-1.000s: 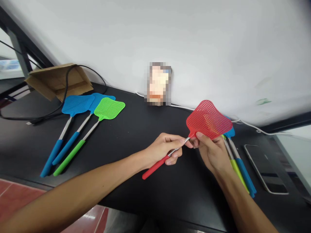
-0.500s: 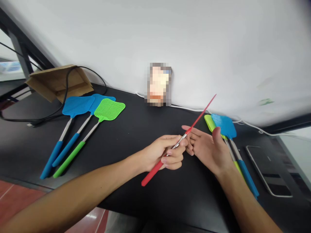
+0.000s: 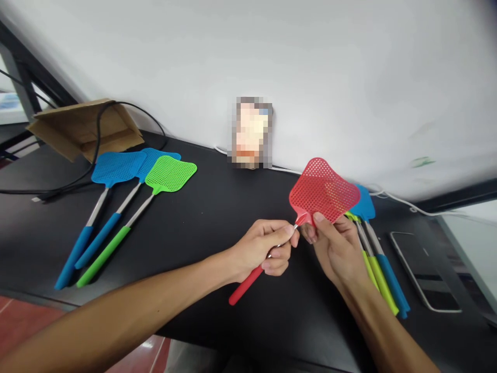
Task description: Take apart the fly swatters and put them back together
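A red fly swatter (image 3: pixel 325 189) with a square mesh head is held above the table, its face turned toward me. My left hand (image 3: pixel 267 247) is closed around its metal shaft, and the red grip sticks out below the fist. With thumb on the front and fingers behind, my right hand (image 3: pixel 336 241) pinches the lower edge of the mesh head. Behind the right hand lie a blue fly swatter (image 3: pixel 390 277) and yellow-green fly swatters (image 3: pixel 382 285), their heads partly hidden. On the left lie two blue swatters (image 3: pixel 118 168) and a green swatter (image 3: pixel 171 173).
A phone (image 3: pixel 425 272) lies at the right of the black table (image 3: pixel 186 243). A pixelated upright object (image 3: pixel 251 134) leans on the white wall. An opened cardboard box (image 3: pixel 85 127) and a black cable (image 3: pixel 98 134) are at the back left.
The red swatter has rotated from edge-on to showing its mesh face. My right hand, open before, has closed on the base of the head. My left hand stays on the shaft.
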`<state>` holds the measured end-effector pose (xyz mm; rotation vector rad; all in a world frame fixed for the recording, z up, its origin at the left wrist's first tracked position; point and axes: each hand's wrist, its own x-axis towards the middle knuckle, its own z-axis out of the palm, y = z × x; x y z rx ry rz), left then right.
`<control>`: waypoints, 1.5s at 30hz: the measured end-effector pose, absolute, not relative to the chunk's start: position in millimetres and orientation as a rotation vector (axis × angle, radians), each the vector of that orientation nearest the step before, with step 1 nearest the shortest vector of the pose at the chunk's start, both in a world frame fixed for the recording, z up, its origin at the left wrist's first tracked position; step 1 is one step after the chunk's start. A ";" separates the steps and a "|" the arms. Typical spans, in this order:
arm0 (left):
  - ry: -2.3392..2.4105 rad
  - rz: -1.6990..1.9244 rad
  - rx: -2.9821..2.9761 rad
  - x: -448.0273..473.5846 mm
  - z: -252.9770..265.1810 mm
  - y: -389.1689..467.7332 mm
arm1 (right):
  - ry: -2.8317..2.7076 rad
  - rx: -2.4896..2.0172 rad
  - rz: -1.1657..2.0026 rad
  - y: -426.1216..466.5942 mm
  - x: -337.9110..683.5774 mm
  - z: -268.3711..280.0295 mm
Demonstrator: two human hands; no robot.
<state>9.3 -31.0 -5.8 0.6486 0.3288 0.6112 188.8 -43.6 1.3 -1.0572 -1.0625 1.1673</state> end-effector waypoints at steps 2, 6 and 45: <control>0.376 0.628 0.701 9.4 -4.9 -31.7 | -1.117 -1.147 1.011 -48.4 187.1 1.5; 0.483 0.635 0.843 10.3 -0.7 -34.3 | -1.191 -1.317 0.718 -60.0 182.3 4.8; 0.817 0.877 1.788 12.1 8.5 -37.7 | -1.753 -2.667 -0.488 -89.6 293.1 26.6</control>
